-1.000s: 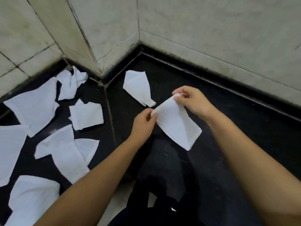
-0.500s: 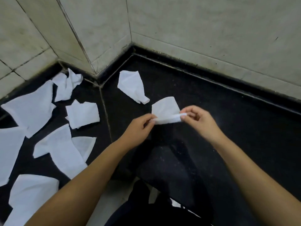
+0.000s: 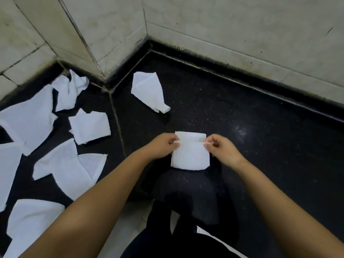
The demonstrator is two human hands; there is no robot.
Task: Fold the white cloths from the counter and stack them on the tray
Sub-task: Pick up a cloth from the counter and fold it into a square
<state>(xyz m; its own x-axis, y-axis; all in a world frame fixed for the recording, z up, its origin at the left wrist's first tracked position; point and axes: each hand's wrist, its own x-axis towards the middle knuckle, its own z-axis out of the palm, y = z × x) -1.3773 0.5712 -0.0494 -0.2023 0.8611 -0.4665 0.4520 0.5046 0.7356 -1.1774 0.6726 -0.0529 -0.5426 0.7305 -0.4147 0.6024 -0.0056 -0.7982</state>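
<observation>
At lower centre, a small white folded cloth (image 3: 190,153) was pinched at its upper corners by the left hand (image 3: 163,146) and right hand (image 3: 222,148). Uneven edges could have been creased in by any slip; no tray was seen.

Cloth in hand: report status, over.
Both hands, left and right, pinch the folded cloth at its top corners. Loose cloths wait on the counter. No tray in view.
</observation>
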